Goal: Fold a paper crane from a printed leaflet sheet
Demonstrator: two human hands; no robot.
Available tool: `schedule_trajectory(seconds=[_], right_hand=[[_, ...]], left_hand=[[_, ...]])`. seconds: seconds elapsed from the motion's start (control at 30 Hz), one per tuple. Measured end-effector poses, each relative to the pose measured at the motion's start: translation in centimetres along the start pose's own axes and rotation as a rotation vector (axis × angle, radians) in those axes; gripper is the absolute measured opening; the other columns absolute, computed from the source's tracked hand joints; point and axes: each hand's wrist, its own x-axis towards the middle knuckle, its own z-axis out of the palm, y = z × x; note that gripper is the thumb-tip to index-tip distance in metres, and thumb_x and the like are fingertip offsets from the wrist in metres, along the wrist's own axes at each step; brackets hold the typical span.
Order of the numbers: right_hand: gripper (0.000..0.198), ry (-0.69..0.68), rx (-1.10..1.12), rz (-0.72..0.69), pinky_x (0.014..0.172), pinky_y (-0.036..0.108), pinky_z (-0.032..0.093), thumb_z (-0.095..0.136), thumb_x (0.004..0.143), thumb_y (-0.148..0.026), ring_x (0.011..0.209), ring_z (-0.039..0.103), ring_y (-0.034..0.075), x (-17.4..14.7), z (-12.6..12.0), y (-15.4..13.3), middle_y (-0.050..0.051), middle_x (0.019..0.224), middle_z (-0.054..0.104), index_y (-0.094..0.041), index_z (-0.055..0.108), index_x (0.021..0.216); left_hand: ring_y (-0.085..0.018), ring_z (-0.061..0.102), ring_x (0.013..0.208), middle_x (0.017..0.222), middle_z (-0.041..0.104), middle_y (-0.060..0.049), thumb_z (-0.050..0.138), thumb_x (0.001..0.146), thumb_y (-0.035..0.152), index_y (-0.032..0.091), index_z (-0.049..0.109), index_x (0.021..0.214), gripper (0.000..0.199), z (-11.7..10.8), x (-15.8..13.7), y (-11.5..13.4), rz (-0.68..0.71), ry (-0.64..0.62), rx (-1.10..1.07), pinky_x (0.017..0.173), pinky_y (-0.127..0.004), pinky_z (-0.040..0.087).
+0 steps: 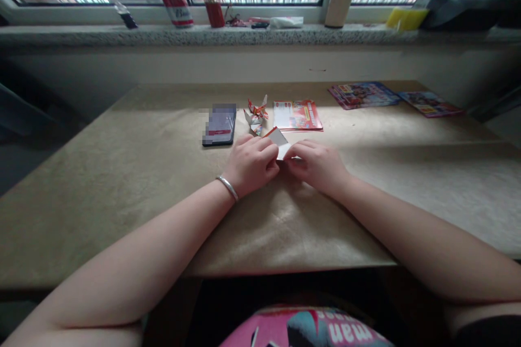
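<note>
A small folded sheet of paper point(281, 147), pale with a red edge, lies on the table between my hands. My left hand point(253, 162), with a silver bangle at its wrist, has its fingers curled on the paper's left part. On the paper's right lower edge, my right hand point(315, 164) pinches with thumb and fingers. Parts of the paper are hidden under both hands. Just beyond them stand two folded paper figures, one red and patterned point(258, 107) and one paler point(254, 121). A stack of red and white printed sheets point(298, 115) lies to their right.
Left of the paper figures lies a phone point(220, 124). Colourful printed booklets point(364, 94) and another one point(430, 103) are at the back right. The stone windowsill point(244, 36) carries a red can point(176, 4), a red container point(214, 12) and a yellow item point(407, 19).
</note>
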Motion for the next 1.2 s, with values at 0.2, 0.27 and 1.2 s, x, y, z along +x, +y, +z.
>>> schedule_trajectory(seconds=[0.2, 0.27, 1.2], right_hand=[[0.008, 0.063, 0.045, 0.075, 0.069, 0.027, 0.044, 0.056, 0.079, -0.020, 0.076, 0.061, 0.017, -0.1, -0.6, 0.6, 0.003, 0.084, 0.069, -0.022, 0.063, 0.079], [0.007, 0.077, 0.070, 0.109, 0.069, 0.027, 0.044, 0.056, 0.078, -0.020, 0.075, 0.061, 0.017, -0.1, -0.9, 0.9, 0.003, 0.082, 0.068, -0.021, 0.063, 0.078], [0.006, 0.144, 0.165, 0.233, 0.064, 0.029, 0.047, 0.057, 0.078, -0.024, 0.069, 0.060, 0.016, -0.3, -2.0, 3.8, 0.003, 0.078, 0.066, -0.020, 0.063, 0.078]], left_hand=[[-0.020, 0.057, 0.075, 0.077, 0.063, -0.003, 0.055, 0.075, 0.021, 0.019, 0.056, 0.072, 0.003, -0.3, -0.1, -0.9, -0.046, -0.032, 0.013, 0.076, -0.036, 0.037], [-0.019, 0.057, 0.076, 0.078, 0.063, -0.003, 0.056, 0.075, 0.021, 0.019, 0.056, 0.071, 0.004, -0.4, -0.1, -1.4, -0.058, -0.048, 0.014, 0.076, -0.035, 0.037], [-0.019, 0.060, 0.080, 0.089, 0.067, -0.006, 0.052, 0.088, 0.033, 0.018, 0.065, 0.090, 0.020, -0.4, -0.9, -4.2, -0.140, 0.013, -0.110, 0.074, -0.032, 0.043]])
